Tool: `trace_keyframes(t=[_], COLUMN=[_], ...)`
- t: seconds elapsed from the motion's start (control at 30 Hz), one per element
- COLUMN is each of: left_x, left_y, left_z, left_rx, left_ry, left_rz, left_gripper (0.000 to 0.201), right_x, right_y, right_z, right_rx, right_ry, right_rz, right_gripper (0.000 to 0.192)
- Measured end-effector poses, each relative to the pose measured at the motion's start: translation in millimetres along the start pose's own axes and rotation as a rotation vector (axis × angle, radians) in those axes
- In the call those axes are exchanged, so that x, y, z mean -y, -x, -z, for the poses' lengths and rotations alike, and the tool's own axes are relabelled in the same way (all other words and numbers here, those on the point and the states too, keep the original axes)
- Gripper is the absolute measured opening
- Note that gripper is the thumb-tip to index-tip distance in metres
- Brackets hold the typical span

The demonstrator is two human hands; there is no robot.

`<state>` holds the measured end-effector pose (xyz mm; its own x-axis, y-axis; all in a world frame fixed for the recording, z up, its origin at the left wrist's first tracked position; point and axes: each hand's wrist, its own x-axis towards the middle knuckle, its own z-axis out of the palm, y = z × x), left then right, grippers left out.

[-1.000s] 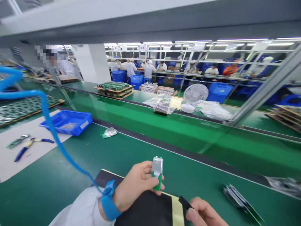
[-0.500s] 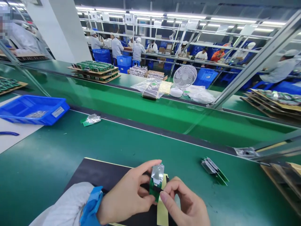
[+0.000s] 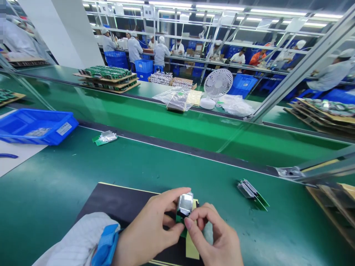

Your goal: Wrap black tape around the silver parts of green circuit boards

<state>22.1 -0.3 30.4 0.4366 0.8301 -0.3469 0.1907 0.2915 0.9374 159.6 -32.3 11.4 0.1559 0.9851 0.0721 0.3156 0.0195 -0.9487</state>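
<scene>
Two hands are closed on one small green circuit board with a shiny silver metal shield [image 3: 185,204], held upright over a black mat [image 3: 116,203] at the near edge of the green surface [image 3: 138,162]. It is pinched by the left hand [image 3: 151,232] fingers and touched by the right hand [image 3: 215,240] fingertips. A blue plastic tray [image 3: 36,127] is seen far left.

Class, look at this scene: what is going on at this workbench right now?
A person at a green workbench holds a small circuit board with a shiny metal part between both hands. The left hand grips it from the side; the right hand pinches its lower edge, above a black mat. Similar boards lie to the right.
</scene>
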Motion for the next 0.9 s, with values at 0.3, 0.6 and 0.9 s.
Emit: trace_keyframes(t=[0.3,0.6,0.9], left_x=[-4.9,-2.8,-1.3], left_y=[5.5,3.7,1.0], left_z=[-1.0,-2.1,-1.2], left_rx=[-0.021,-0.024,-0.037], left_ry=[-0.028,0.062,0.084], left_rz=[-0.023,-0.028,-0.027], left_gripper=[0.052,0.039,0.034], right_x=[-1.1,-3.6,-1.0], right_y=[3.2,6.6,6.6], right_z=[-2.4,-9.5,-13.4], right_rx=[-0.035,-0.106,-0.142], right_ry=[0.039,0.046,0.064], right_rz=[-0.008,-0.017,-0.059], right_gripper=[0.014,0.013,0.013])
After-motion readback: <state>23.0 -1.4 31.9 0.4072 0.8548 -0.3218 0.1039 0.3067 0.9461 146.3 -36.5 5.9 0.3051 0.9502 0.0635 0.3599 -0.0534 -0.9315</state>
